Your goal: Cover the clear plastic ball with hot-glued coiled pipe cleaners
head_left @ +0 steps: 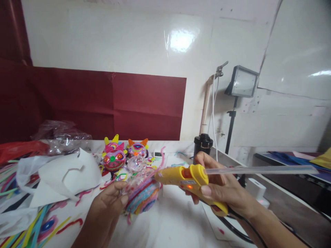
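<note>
the right hand [227,193] is wrapped tight around the grip of a yellow plastic hot glue gun [188,179], fingers [207,190] closed on the handle and trigger, a small orange light glowing on its side. a long clear glue stick [258,169] juts out of the back toward 3 o'clock. the nozzle points toward 9 o'clock and sits right at, or touching, a round ball wound with blue, orange and pink fuzzy wire [142,198], which the left hand [108,206] pinches from its 9 o'clock side with thumb and fingertips closed on it, just above the white desk [176,220].

judging by how things lie, the ball already carries most of its coiled wrap, with a loose pink strand sticking up at 12 o'clock, so the gluing looks partway through. at 11 o'clock from the ball stand two finished round decorated faces with pointed ears [115,156], touching each other. loose coloured fuzzy wires [28,227] lie at 9 o'clock beside torn white paper sheets [64,175]. a black lidded cup [203,144] stands at 1 o'clock, and a lamp on a black stand [241,82] rises behind it.
</note>
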Available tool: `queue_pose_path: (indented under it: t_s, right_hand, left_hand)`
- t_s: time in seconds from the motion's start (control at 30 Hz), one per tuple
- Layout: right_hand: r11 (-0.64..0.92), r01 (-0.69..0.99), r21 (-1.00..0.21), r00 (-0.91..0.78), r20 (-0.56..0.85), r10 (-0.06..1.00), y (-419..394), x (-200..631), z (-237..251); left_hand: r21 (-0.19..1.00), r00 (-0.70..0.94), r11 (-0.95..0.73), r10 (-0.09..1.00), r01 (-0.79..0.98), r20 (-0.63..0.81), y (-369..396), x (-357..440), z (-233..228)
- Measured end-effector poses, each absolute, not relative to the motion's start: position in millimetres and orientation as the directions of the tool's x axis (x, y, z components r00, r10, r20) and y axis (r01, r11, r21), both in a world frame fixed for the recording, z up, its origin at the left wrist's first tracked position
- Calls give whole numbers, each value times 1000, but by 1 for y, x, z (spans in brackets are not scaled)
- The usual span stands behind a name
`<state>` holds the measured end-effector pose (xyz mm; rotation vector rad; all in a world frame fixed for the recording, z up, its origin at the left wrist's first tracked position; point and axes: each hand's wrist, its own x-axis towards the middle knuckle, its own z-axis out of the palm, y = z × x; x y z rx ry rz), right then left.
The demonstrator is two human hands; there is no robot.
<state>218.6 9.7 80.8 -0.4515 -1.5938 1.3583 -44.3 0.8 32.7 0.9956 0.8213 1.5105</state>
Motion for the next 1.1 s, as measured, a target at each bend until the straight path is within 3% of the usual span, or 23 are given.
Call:
queue_pose_path:
  t_s: [0.3, 0.7, 0.77, 0.83, 0.9, 0.97, 1.03, 1.1]
  right_hand:
    - [312, -283, -907, -487, 416, 768, 14, 221, 80]
    - [302, -317, -899, -525, 431, 733, 13, 224, 84]
    - [368, -276, -888, -537, 460, 707, 9, 227, 86]
    - [482, -102, -870, -559, 452, 696, 4, 227, 86]
    - [582, 201, -788, -596, 373, 711, -2, 224, 85]
    - [642, 452, -619, -634, 284, 719, -7, 213, 80]
    - [744, 510, -431, -711, 276, 647, -6, 196, 67]
    - [875, 450, -179, -813, 324, 484, 1, 175, 44]
  left_hand:
    - [896, -4, -174, 982, -409, 189, 5, -52, 27]
    - [881, -68, -192, 981, -433, 180, 3, -50, 32]
    - [878, -99, -193, 981, -439, 167, 5, -50, 32]
    - [880, -120, -190, 981, -436, 152, 7, -51, 31]
    - [885, -143, -189, 980, -426, 140, 9, -53, 31]
    - [893, -185, -200, 973, -404, 134, 12, -53, 30]
    - [900, -250, -225, 959, -372, 137, 13, -53, 30]
    - [909, -316, -261, 936, -324, 156, 15, -53, 30]
